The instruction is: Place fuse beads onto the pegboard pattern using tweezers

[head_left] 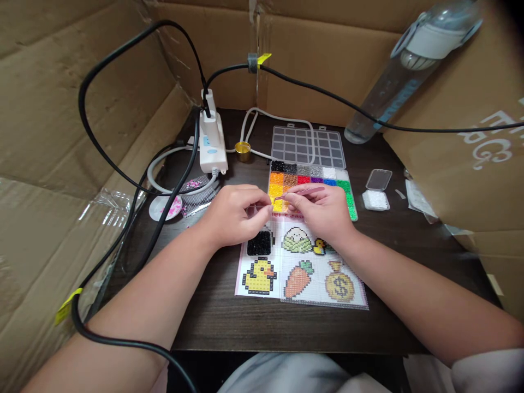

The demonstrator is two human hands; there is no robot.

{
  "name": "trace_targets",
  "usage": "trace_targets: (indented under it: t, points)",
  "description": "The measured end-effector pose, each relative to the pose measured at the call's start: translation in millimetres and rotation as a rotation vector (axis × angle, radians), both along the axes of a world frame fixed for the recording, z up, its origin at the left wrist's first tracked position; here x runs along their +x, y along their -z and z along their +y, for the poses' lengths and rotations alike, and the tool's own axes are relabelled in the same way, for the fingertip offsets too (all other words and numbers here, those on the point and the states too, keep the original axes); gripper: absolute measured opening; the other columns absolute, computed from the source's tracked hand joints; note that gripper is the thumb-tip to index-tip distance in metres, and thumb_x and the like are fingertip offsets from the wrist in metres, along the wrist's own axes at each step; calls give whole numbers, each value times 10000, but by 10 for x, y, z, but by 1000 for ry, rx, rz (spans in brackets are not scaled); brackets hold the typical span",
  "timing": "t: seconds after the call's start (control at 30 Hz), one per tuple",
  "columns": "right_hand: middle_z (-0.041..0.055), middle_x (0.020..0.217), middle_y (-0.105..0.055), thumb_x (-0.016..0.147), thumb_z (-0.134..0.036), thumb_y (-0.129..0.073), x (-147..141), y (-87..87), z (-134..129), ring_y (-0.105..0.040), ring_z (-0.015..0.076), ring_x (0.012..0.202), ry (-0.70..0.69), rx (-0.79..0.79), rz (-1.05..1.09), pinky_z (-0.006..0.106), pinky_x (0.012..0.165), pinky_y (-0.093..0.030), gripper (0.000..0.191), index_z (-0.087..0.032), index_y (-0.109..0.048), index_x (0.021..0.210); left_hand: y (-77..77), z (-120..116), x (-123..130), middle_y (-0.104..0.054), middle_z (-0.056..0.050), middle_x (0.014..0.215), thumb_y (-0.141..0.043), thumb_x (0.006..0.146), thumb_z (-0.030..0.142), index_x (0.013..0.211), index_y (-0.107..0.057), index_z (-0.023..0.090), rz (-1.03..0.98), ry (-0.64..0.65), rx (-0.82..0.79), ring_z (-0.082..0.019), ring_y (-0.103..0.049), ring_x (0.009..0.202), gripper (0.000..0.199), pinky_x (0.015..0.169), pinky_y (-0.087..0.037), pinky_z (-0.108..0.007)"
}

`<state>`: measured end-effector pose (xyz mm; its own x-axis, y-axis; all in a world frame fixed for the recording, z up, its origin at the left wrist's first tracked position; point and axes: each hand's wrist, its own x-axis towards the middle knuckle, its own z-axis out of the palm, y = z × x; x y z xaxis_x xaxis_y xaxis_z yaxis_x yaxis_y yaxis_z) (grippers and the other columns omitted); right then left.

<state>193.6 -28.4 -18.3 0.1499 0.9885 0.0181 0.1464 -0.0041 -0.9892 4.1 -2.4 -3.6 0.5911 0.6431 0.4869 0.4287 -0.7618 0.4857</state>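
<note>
My right hand holds pink tweezers, their bent tip over the yellow beads of an open bead box. Close to that tip, my left hand has its thumb and fingertips drawn together; whatever is between them is too small to make out. Beneath my left hand lies a small container of black beads. It rests on a pattern sheet showing a yellow duck. A clear pegboard covers the carrot and money bag pictures, and a small beaded duck sits beside my right wrist.
A white power strip and black cables stand on the left, near a dish of pink beads. A gold cup is behind. On the right are a case of white beads and a tilted bottle. Cardboard walls surround the table.
</note>
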Motion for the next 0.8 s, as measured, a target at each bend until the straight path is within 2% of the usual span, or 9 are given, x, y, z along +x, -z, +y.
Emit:
trace_targets:
  t: [0.33,0.43,0.57,0.67,0.73,0.8]
  points:
    - [10,615,-697,707,-268,-769,-16,-7,-9,-655,124,539,13,26,-30,255,536,-579,117,-159,-729,721,-2,-1,-7,-595,13,595,-603,748,114,728,-687,124,-1,-1,5,-72,-490,533,87,534,-363,-205]
    - [24,643,-709,732,-253,-754,14,-136,-29,-651,125,532,45,84,-73,241,493,-559,100,-154,-741,723,-1,-4,-10,-600,12,601,-602,748,116,732,-689,124,0,-4,10,-73,-494,537,88,537,-369,-206]
    - [29,738,-740,772,-244,-731,133,-490,-114,-669,130,595,102,282,-200,247,536,-570,88,-193,-747,703,-1,-8,-15,-608,8,613,-597,742,114,725,-684,123,5,-7,11,-76,-499,539,89,537,-377,-208]
    - [29,763,-743,781,-235,-736,269,-695,-286,-651,128,572,200,422,-194,264,531,-556,57,-203,-750,736,2,-5,-19,-608,7,614,-591,738,107,728,-685,124,-1,-6,9,-77,-496,539,96,532,-374,-211]
    - [32,771,-743,776,-220,-747,379,-707,-466,-645,132,564,232,438,-191,279,542,-551,39,-202,-752,743,5,0,-22,-607,8,612,-584,742,110,727,-682,129,-3,-7,8,-79,-495,539,101,527,-369,-215]
    - [34,802,-749,783,-200,-743,498,-606,-677,-681,149,641,210,313,-272,280,605,-572,55,-209,-755,730,6,2,-22,-610,7,614,-577,750,120,722,-678,133,2,-10,5,-83,-498,542,106,528,-369,-220]
